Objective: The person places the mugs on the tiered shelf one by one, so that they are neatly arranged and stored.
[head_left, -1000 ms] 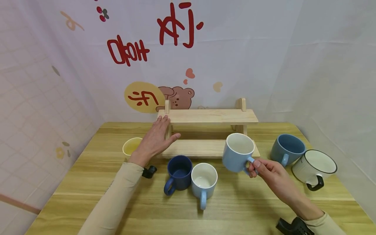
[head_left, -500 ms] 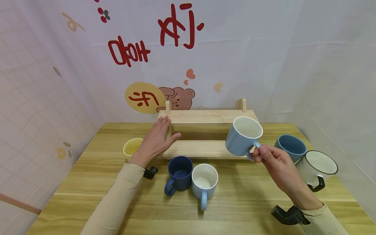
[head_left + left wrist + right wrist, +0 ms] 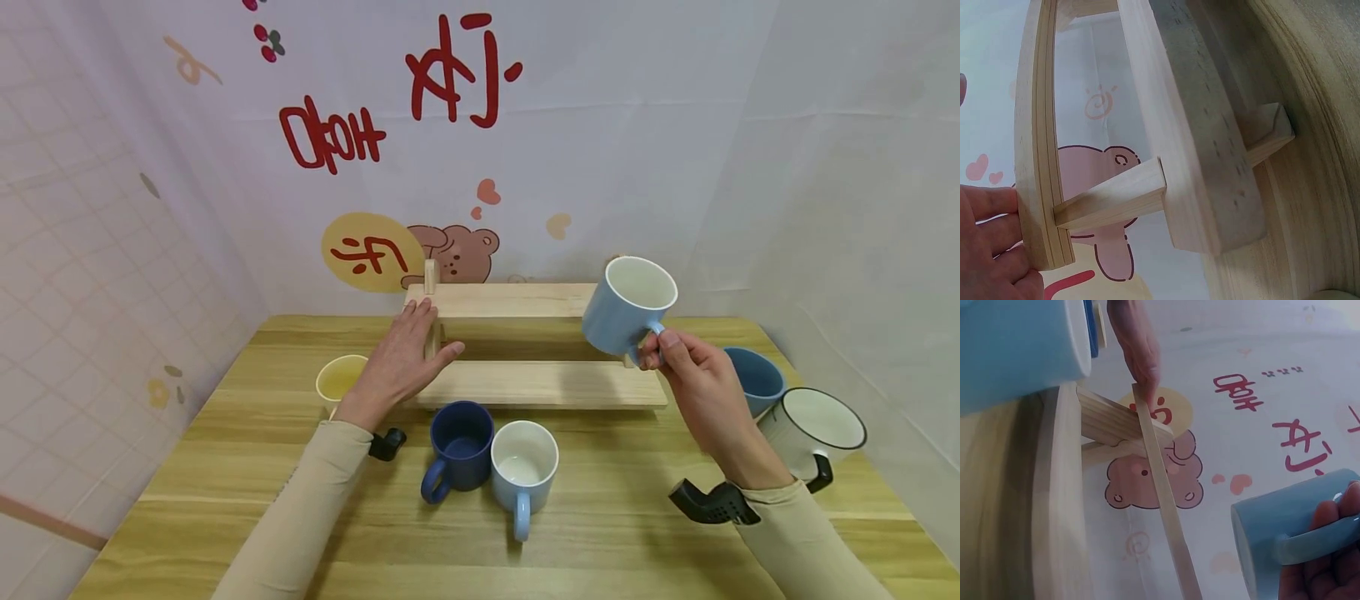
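In the head view, my right hand [image 3: 697,387] pinches the handle of a light blue mug [image 3: 626,312] with a white inside. The mug hangs tilted in the air before the right end of the upper board of a two-tier wooden rack [image 3: 517,300]. My left hand [image 3: 397,358] rests with its fingers on the left end of that upper board, thumb spread aside. In the left wrist view its fingertips [image 3: 1007,231] touch the board's end. Below the rack a dark blue mug [image 3: 461,446] and a second light blue mug [image 3: 522,471] stand side by side on the table.
A yellow cup [image 3: 337,379] stands left of the rack, partly behind my left hand. To the right are a blue mug [image 3: 757,379], partly hidden by my right hand, and a white mug [image 3: 817,425] with black rim and handle. A printed cloth [image 3: 600,125] hangs behind the table.
My right hand has lifted the light blue mug upward and slightly right, from in front of the lower board to the height of the upper one. My left hand stays in place.
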{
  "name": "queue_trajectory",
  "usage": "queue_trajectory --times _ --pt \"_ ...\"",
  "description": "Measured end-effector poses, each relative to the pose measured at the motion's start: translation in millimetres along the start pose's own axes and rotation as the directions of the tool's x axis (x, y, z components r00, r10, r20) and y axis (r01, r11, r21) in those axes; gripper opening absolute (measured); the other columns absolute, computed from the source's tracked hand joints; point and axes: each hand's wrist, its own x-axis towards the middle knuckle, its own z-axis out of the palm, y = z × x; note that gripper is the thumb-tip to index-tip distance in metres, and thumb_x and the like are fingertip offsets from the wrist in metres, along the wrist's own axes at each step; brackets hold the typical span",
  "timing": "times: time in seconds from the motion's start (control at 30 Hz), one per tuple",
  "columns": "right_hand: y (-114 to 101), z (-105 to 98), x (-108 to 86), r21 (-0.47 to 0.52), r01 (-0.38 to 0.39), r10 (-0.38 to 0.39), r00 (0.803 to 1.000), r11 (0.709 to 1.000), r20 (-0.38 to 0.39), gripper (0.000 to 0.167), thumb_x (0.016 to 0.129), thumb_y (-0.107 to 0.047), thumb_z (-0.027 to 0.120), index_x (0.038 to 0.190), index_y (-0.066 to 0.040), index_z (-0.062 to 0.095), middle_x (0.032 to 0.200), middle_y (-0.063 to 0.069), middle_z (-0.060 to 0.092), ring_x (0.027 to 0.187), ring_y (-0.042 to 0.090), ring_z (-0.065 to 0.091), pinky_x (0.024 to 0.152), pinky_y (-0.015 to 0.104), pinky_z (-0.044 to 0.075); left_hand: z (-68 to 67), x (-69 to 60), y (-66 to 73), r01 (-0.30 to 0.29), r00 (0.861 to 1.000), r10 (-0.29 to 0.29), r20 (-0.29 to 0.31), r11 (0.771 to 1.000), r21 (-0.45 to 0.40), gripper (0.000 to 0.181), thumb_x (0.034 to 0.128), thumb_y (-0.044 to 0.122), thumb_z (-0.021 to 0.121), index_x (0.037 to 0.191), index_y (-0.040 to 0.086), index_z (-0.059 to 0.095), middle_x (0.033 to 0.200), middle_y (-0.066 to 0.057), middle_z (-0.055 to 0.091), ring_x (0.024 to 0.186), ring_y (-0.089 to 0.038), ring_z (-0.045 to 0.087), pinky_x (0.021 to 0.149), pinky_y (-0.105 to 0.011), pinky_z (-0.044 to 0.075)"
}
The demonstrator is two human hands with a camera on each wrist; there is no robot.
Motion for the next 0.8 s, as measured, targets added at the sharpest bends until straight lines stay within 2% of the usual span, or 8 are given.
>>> queue_trajectory --times 0.27,0.57,0.8 --pt "8 2 22.8 0.022 0.002 0.000 0.996 1.000 -0.084 0.028 0.110 -0.019 0.051 0.103 0.004 0.064 0.090 0.003 0.060 0.089 0.015 0.058 0.093 0.022 0.049 2.2 -0.1 1.1 0.009 1.000 -0.009 -0.002 1.000 0.004 0.092 0.1011 0.069 0.044 0.160 -0.001 0.033 0.171 -0.015 0.021 0.159 -0.031 0.009 0.128 -0.046 0.012" --pt "15 -1 44.7 -0.021 -0.015 0.012 0.991 1.000 -0.132 0.035 0.108 -0.024 0.055 0.107 0.010 0.061 0.087 0.003 0.061 0.090 0.016 0.056 0.094 0.021 0.049 3.1 0.9 1.4 -0.009 1.000 0.010 -0.026 1.000 0.012 0.093 0.1010 0.069 0.044 0.160 -0.002 0.034 0.170 -0.015 0.024 0.159 -0.032 0.012 0.128 -0.045 0.010" --pt "18 -3 60.7 -0.064 -0.065 0.054 0.986 0.996 -0.160 0.042 0.107 -0.030 0.057 0.109 0.012 0.059 0.087 0.001 0.061 0.094 0.016 0.055 0.095 0.020 0.046 3.5 -0.8 0.9 -0.001 1.000 0.001 -0.021 1.000 0.007 0.092 0.1014 0.069 0.044 0.160 -0.002 0.032 0.170 -0.015 0.023 0.159 -0.031 0.010 0.128 -0.043 0.008"
